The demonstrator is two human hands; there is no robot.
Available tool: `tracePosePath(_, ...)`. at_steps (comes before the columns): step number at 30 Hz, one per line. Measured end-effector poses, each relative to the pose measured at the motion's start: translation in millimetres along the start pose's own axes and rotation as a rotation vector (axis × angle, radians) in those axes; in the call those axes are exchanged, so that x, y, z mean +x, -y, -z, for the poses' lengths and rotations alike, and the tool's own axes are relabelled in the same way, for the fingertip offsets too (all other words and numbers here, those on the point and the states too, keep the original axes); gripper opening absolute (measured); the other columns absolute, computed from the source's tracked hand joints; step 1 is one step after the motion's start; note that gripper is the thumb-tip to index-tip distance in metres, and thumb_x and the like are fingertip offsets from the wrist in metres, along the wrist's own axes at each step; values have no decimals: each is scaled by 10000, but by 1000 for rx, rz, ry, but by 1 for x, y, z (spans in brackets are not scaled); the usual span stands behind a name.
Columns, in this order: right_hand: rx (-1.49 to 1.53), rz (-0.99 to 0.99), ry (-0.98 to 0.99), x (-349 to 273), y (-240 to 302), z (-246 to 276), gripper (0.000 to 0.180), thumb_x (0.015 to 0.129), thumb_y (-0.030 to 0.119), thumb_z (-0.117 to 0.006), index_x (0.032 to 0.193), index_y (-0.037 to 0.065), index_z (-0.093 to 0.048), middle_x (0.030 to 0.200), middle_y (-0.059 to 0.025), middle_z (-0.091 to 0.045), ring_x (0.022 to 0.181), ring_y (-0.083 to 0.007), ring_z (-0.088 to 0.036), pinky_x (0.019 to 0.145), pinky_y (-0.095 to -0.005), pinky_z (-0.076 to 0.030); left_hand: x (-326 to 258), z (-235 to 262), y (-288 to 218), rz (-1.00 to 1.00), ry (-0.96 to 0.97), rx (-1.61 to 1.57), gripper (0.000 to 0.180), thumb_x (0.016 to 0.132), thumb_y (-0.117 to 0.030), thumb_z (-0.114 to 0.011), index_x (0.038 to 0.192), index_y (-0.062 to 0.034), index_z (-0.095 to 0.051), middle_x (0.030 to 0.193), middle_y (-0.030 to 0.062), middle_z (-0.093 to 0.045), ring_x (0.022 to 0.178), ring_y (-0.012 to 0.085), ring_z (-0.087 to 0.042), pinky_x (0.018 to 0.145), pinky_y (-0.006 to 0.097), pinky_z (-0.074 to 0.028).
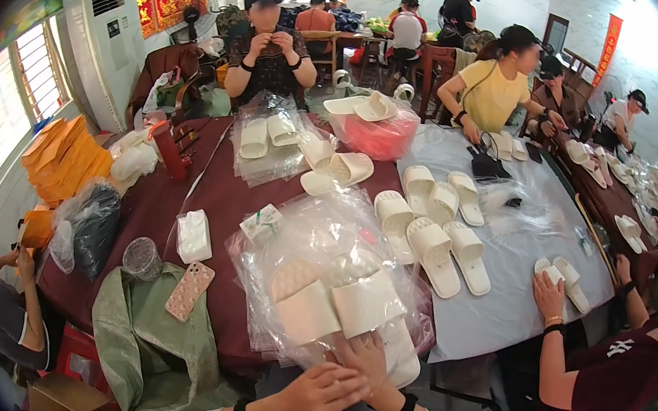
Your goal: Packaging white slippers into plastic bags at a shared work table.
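Note:
My right hand (pixel 362 353) lies on a white slipper (pixel 399 354) at the near table edge and grips it through clear plastic. Just below it, my left hand (pixel 318 391) is curled with its fingers closed on the edge of the clear plastic bag (pixel 324 239). Both wrists wear black bands. Just beyond my hands, a pair of white slippers (pixel 335 304) lies on the heap of crinkled clear bags. Several more white slippers (pixel 435 234) lie on the grey table part to the right.
The dark red table (pixel 219 198) holds a phone in a patterned case (pixel 189 290), a green cloth bag (pixel 144 331), a small jar (pixel 141 257) and a pink bag of slippers (pixel 378 132). Several people sit around it; one person's hand (pixel 549 296) rests at the right.

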State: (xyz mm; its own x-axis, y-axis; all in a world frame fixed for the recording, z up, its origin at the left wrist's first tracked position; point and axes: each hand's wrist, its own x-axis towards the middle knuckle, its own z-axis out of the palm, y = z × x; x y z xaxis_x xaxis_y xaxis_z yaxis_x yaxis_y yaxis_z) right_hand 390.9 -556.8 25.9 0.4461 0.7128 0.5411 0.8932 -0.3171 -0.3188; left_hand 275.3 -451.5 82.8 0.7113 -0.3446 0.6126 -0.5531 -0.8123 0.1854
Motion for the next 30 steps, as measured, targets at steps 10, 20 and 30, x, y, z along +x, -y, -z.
tracePosePath(10, 189, 461, 410, 13, 42, 0, 436, 779, 198, -593, 1205, 120, -548, 1197, -126, -540, 1178, -322, -458, 999, -467, -326, -1, 26, -28, 20, -124, -759, 365, 727, 62, -560, 1085, -4, -581, 981, 129, -602, 911, 277, -603, 729, 325, -504)
tracePosePath(20, 814, 531, 580, 36, 67, 71, 344, 826, 47, -589, 1164, -10, -561, 1181, -156, -577, 1058, -298, -574, 922, -380, -448, -66, 109, -31, 906, -790, -336, 120, 921, -14, -458, 839, -28, -544, 709, 34, -554, 549, 93, -539, 448, 236, -423)
tracePosePath(30, 964, 33, 130, 12, 56, 58, 325, 742, -63, -554, 1065, -60, -591, 1109, -228, -590, 1016, -307, -595, 885, -358, -463, -114, 222, -7, 896, -1305, 227, 148, 997, -145, -372, 964, -50, -481, 772, 54, -562, 428, 79, -478, 383, 195, -363)
